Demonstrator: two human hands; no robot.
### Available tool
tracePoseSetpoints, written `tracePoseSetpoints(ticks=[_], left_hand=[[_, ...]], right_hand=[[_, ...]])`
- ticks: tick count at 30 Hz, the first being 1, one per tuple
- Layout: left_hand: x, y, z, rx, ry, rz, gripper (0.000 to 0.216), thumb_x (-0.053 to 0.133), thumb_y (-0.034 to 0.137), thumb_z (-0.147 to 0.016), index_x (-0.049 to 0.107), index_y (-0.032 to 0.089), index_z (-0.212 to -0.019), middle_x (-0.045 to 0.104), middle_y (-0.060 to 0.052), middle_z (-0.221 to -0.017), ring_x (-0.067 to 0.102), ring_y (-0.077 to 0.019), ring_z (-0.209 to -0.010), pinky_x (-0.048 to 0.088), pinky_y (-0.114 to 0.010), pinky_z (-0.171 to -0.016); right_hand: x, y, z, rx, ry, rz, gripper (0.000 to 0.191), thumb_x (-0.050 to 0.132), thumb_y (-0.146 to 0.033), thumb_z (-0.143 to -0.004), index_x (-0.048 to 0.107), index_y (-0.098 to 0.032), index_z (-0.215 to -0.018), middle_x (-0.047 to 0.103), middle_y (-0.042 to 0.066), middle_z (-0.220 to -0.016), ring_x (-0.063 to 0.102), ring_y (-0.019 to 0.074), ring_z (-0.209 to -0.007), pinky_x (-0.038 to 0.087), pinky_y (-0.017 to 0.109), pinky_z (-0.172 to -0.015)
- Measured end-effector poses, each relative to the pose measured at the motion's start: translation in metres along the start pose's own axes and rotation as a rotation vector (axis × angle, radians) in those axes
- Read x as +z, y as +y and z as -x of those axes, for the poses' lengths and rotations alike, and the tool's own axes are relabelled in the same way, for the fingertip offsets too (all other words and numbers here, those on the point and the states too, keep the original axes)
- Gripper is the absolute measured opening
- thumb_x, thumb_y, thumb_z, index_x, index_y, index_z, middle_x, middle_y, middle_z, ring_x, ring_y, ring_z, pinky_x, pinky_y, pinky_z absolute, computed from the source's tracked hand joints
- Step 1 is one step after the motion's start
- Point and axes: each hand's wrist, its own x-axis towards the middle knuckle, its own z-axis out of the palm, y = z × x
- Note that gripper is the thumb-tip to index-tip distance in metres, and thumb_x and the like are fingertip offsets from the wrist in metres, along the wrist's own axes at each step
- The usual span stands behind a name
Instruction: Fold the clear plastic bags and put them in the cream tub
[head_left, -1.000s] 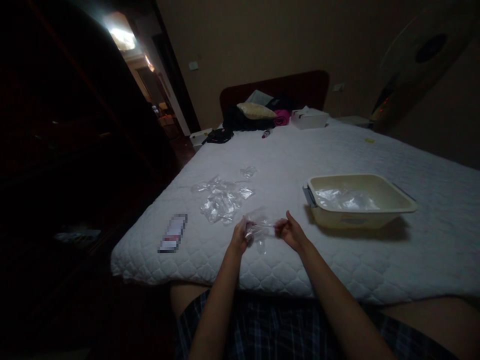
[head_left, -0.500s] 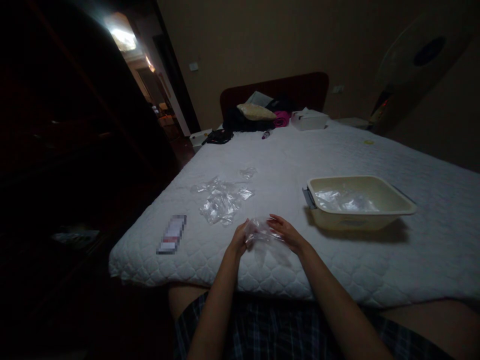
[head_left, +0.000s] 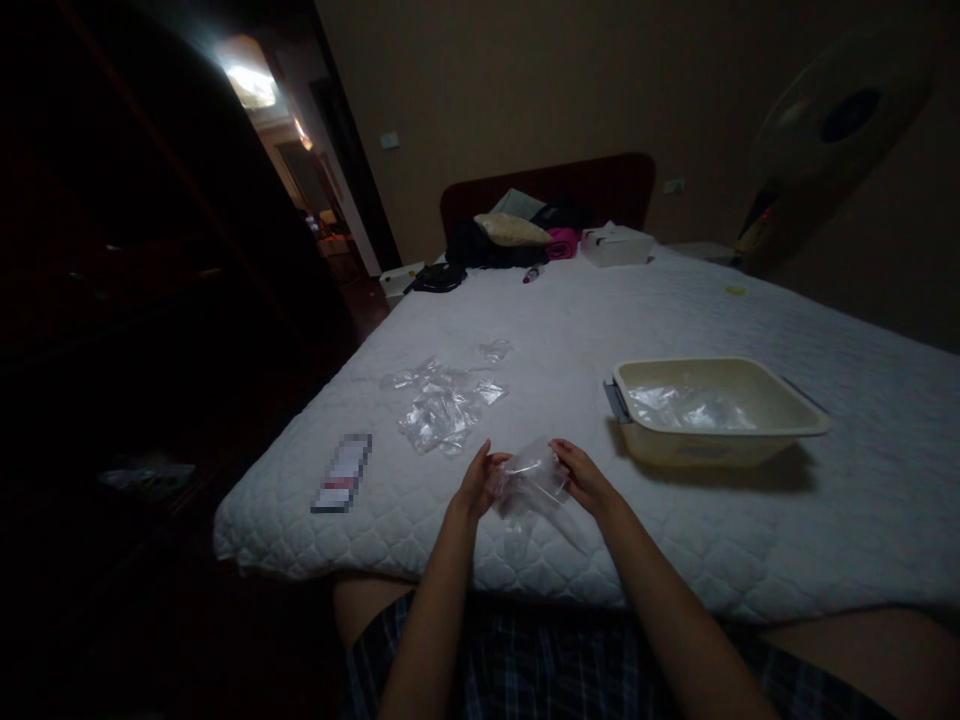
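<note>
Lower now than half a second ago, the bag (head_left: 534,482) is hanging over the bed (head_left: 615,310), the right hand (head_left: 583,480) now pinching its edge. The left hand's (head_left: 475,486) grip is pinching the opposite side, probably keeping the film spread. Nearby, the pile (head_left: 441,408) is lying left, the tub (head_left: 667,446) sitting right.

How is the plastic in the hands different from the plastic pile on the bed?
The held plastic is between left hand and right hand; the plastic pile lies on the bed. The plastic pile spreads wider than the held plastic. Both look clear and shiny.
</note>
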Motion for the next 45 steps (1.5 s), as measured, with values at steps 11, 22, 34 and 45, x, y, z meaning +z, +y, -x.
tracePoseSetpoints(ticks=[11,22,34,45], left_hand=[[-0.001,0.009,0.007,-0.032,-0.076,0.057,0.052,0.035,0.049,-0.084,0.062,0.005,-0.088,0.067,-0.015,-0.067,0.058,-0.0154,-0.043,0.037,-0.02,-0.036],[-0.007,0.005,0.001,0.001,-0.057,0.115,0.04,0.039,0.043,-0.085,0.061,0.009,-0.088,0.067,-0.008,-0.064,0.056,-0.0138,-0.039,0.038,-0.021,-0.035],[0.004,0.001,0.0,-0.053,-0.076,-0.208,0.044,0.047,0.052,-0.078,0.063,0.013,-0.087,0.065,-0.008,-0.076,0.055,-0.0098,-0.049,0.037,-0.018,-0.041],[0.003,-0.009,0.003,0.007,0.0,-0.485,0.04,0.069,0.047,-0.059,0.062,0.011,-0.075,0.059,-0.001,-0.055,0.051,-0.009,-0.043,0.032,-0.017,-0.04]], right_hand=[[-0.012,-0.017,0.004,0.099,0.044,-0.458,0.032,0.066,-0.023,-0.069,0.039,-0.019,-0.053,0.042,-0.01,-0.036,0.032,0.0006,-0.025,0.028,0.01,-0.024],[-0.025,-0.026,0.01,-0.155,-0.05,-0.505,0.017,0.063,-0.018,-0.071,0.047,-0.02,-0.066,0.037,-0.012,-0.038,0.031,0.0016,-0.027,0.024,0.01,-0.025],[-0.026,-0.021,0.018,-0.1,-0.108,-0.323,0.016,0.064,-0.028,-0.07,0.052,-0.022,-0.079,0.022,-0.012,-0.037,0.019,0.0035,-0.028,0.017,0.012,-0.025],[-0.015,-0.024,0.016,0.023,-0.158,-0.412,0.019,0.053,-0.041,-0.079,0.054,-0.023,-0.084,0.054,-0.004,-0.058,0.049,0.0087,-0.046,0.037,0.016,-0.035]])
